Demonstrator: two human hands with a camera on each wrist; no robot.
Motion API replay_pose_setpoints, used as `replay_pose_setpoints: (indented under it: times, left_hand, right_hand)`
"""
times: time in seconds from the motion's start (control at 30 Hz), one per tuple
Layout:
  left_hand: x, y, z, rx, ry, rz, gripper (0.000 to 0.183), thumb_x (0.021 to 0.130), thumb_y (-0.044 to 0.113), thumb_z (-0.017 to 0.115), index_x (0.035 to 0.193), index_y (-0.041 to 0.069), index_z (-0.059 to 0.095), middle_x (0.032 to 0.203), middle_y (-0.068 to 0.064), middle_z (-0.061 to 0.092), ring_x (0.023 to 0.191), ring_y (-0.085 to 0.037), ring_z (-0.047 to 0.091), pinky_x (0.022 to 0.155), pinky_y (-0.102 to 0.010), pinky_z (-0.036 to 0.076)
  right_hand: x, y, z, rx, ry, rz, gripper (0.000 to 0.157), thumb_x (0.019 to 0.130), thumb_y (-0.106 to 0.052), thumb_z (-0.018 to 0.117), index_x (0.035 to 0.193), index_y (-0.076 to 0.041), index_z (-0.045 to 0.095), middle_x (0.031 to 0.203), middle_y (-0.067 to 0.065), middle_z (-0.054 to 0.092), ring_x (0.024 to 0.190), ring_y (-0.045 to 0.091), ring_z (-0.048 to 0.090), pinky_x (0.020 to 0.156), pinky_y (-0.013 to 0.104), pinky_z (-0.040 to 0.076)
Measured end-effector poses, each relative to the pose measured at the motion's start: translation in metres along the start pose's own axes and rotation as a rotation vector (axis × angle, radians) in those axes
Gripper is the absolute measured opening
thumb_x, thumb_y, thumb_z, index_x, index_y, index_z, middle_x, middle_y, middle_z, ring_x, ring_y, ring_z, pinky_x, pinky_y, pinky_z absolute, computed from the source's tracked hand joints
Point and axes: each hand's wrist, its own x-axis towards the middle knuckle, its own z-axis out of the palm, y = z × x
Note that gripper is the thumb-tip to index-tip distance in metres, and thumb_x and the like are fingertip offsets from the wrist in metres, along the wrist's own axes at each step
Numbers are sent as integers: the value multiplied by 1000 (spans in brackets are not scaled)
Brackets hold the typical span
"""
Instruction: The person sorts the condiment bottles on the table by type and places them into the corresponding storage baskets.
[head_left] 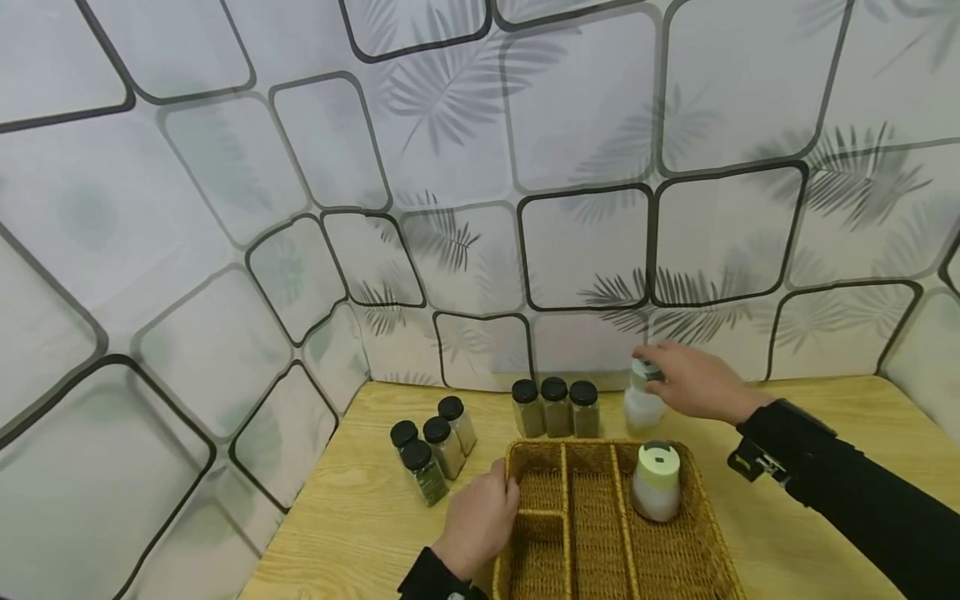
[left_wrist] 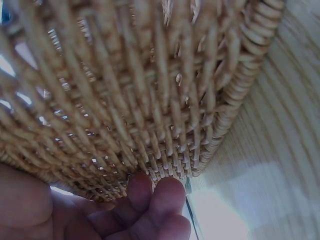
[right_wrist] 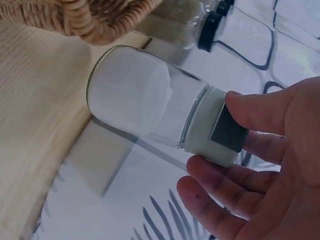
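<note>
My right hand (head_left: 697, 383) pinches the pale grey-green cap of a clear glass seasoning jar (head_left: 642, 410) behind the wicker basket's far right corner. White contents fill the lower part of this jar (right_wrist: 132, 97) in the right wrist view, with thumb and fingers around its cap. At the left, my left hand (head_left: 480, 515) holds the divided wicker basket (head_left: 566, 483) by its left wall near the far corner. Its fingertips (left_wrist: 167, 195) meet the weave in the left wrist view. A second seasoning jar (head_left: 657, 492), with a yellow-green cap, stands in the basket's right compartment.
Three black-lidded spice jars (head_left: 555, 408) stand in a row behind the basket. Several more black-lidded jars (head_left: 442, 446) are grouped to its left on the wooden table (head_left: 337, 517). A patterned wall covering (head_left: 465, 250) rises along the table's back and left.
</note>
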Motion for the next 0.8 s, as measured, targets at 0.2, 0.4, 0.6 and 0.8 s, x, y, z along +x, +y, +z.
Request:
replay_pose_setpoints:
  times: [0.2, 0.4, 0.6, 0.8]
  left_hand:
    - [1, -1, 1, 6, 5, -3, 37, 100, 23, 43, 125, -3, 53, 59, -1, 50, 50, -14, 48, 45, -34, 39]
    - [3, -2, 1, 2, -1, -12, 37, 100, 24, 43, 124, -3, 53, 61, -1, 52, 51, -13, 49, 46, -34, 39]
    - [3, -1, 1, -4, -2, -2, 34, 100, 23, 42, 121, -1, 54, 57, 0, 48, 49, -13, 47, 45, -33, 38]
    - [2, -1, 0, -6, 17, 12, 30, 100, 22, 44, 115, 0, 56, 58, 1, 48, 49, -12, 47, 43, -33, 37]
  right_hand:
    - [-3, -3, -12, -14, 14, 4, 49, 88, -15, 66, 133, 0, 51, 122, 24, 56, 103, 35, 54, 80, 50, 49]
    - [-5, -8, -25, 0, 35, 3, 49, 87, -13, 67, 132, 0, 52, 117, 24, 58, 95, 32, 57, 71, 46, 51]
    - [-10, -12, -40, -8, 25, 6, 50, 87, -14, 69, 132, 1, 52, 118, 23, 58, 97, 32, 57, 74, 47, 51]
    - [-15, -19, -59, -8, 2, 14, 53, 87, -15, 69, 135, -2, 50, 120, 24, 58, 97, 33, 57, 71, 47, 51]
